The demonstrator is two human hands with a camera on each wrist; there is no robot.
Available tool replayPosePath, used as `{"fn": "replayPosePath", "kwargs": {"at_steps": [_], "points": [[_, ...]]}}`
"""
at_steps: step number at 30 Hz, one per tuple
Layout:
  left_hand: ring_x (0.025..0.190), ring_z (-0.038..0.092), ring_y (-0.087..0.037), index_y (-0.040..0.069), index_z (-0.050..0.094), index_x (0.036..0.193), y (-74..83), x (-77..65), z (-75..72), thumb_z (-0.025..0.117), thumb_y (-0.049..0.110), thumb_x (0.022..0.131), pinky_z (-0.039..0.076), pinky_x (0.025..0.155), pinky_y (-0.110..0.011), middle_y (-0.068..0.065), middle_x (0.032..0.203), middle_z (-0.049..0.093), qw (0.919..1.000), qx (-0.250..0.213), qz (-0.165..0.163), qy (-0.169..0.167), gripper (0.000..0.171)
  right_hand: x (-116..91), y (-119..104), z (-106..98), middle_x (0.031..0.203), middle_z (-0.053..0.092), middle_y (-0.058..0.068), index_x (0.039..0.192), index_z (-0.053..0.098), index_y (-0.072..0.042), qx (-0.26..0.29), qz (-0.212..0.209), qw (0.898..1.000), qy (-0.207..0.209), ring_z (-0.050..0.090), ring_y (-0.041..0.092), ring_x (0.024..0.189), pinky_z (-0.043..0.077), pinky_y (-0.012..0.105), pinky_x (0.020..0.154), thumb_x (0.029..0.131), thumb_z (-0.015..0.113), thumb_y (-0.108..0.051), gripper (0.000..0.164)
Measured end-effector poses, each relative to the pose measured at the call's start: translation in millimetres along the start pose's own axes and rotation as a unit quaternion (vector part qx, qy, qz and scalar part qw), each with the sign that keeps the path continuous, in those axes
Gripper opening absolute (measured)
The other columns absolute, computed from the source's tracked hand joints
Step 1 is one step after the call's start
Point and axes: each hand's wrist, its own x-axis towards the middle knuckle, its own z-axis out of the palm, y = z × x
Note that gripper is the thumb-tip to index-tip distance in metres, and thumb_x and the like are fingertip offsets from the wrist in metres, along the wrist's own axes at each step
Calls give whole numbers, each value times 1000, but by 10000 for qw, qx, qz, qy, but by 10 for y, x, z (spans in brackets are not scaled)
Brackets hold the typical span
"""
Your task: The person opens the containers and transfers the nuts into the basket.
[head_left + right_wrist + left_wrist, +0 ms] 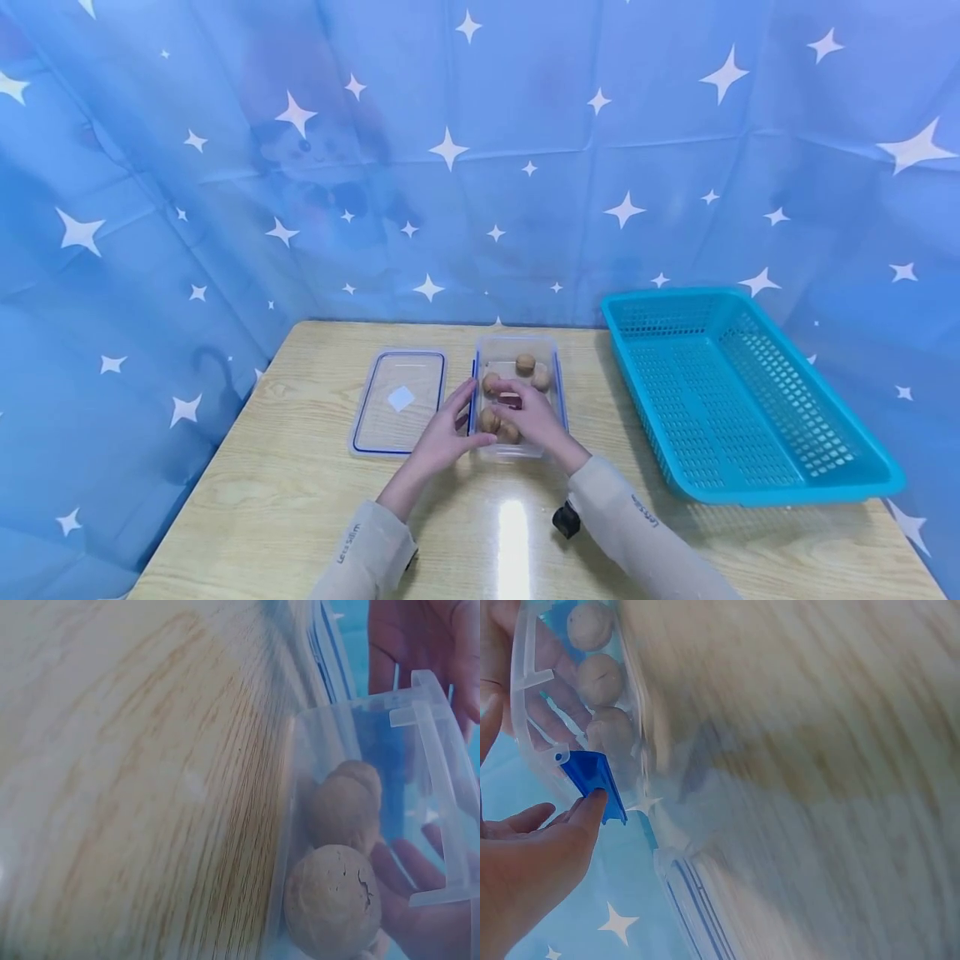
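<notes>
A clear plastic box (pixel 517 450) with several walnuts (pixel 525 364) inside stands near the middle of the table. My left hand (pixel 442 437) is at the box's left side, its fingers extended. In the left wrist view a fingertip touches the blue latch flap (pixel 596 784), which hangs outward. My right hand (pixel 528 417) reaches into the box from the right, thumb and fingers apart among the walnuts. Through the clear wall in the right wrist view, its fingers (pixel 401 870) show behind a cracked walnut (pixel 334 900).
Left of the box lies its clear lid (pixel 386 417) with a blue seal and a white label. A large turquoise basket (pixel 652 417) stands at the right of the wooden table (pixel 277 483). Behind the table hangs a blue curtain (pixel 510 192) with white stars.
</notes>
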Motion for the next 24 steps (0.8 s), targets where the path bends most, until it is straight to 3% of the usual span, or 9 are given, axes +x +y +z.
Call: {"fn": "replayPosePath", "kwargs": {"at_steps": [4, 6, 13, 18, 24], "points": [[150, 25, -43, 0, 23, 157, -28, 9, -7, 77, 7, 85, 33, 119, -55, -20, 166, 16, 10000, 38, -13, -75, 90, 6, 15, -6, 143, 54, 25, 138, 52, 7, -16, 76, 9998, -170, 55, 45, 128, 48, 50, 109, 96, 62, -7, 45], [150, 26, -42, 1, 21, 158, -134, 49, -4, 77, 8, 86, 34, 119, -53, -18, 167, 15, 9999, 62, -1, -105, 91, 10, 15, -5, 142, 55, 25, 137, 52, 7, -62, 117, 9996, -255, 56, 44, 128, 47, 50, 110, 96, 63, -8, 45], [149, 29, -42, 1, 16, 159, -152, 64, -45, 78, 11, 85, 35, 119, -51, -17, 168, 12, 9991, 229, -41, -343, 96, 11, -5, 10, 132, 62, 27, 132, 56, 8, -333, 175, 9985, -389, 60, 41, 123, 49, 50, 108, 92, 67, -5, 43], [147, 32, -44, 2, 18, 158, -134, 65, -58, 80, 17, 85, 36, 118, -53, -18, 167, 14, 9978, 574, -81, -321, 97, 19, 9, 20, 128, 65, 24, 127, 61, 5, -683, 190, 9970, -301, 63, 40, 119, 52, 49, 104, 84, 70, 1, 44], [146, 33, -45, 5, 21, 158, -132, 50, -62, 82, 27, 82, 36, 117, -54, -18, 167, 17, 9938, 1032, -205, -361, 100, 2, 47, 36, 125, 66, 20, 128, 60, 5, -888, 298, 9943, -503, 64, 38, 114, 56, 46, 98, 78, 69, 3, 51]]}}
